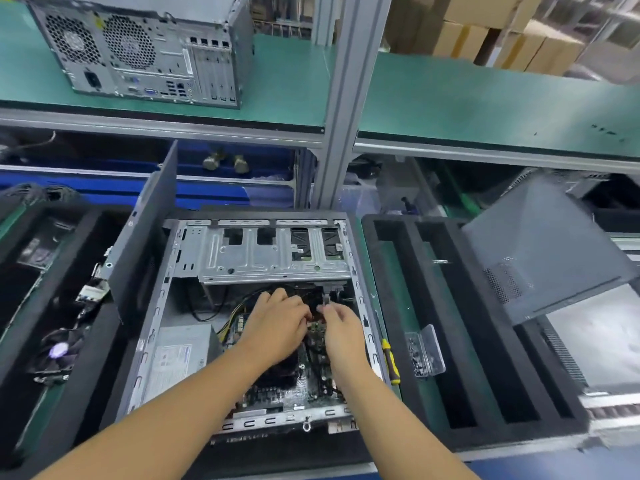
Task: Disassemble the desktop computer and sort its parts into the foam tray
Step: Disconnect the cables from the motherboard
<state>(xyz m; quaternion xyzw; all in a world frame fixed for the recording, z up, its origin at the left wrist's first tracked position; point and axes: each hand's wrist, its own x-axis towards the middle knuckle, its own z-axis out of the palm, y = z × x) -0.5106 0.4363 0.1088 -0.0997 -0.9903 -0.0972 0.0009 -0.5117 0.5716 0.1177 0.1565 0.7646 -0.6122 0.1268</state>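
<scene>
Your two hands work inside one open case (360,271), early in the job. The left hand (277,323) curls onto the board (311,386) (grip unclear), and the right hand (341,327) pinches one cable (327,296). One power supply (176,362) and one cage (270,254) remain. To the right are one screwdriver (389,362), one foam tray (412,258) and one removed panel (540,244).

The open computer case (166,306) lies mid-desk (369,271) — a foam tray (502,434) to its right, another tray (74,258) to its left. A screwdriver (390,358) lies between case and right tray; a second computer (138,53) stands on the shelf (294,81) behind.
</scene>
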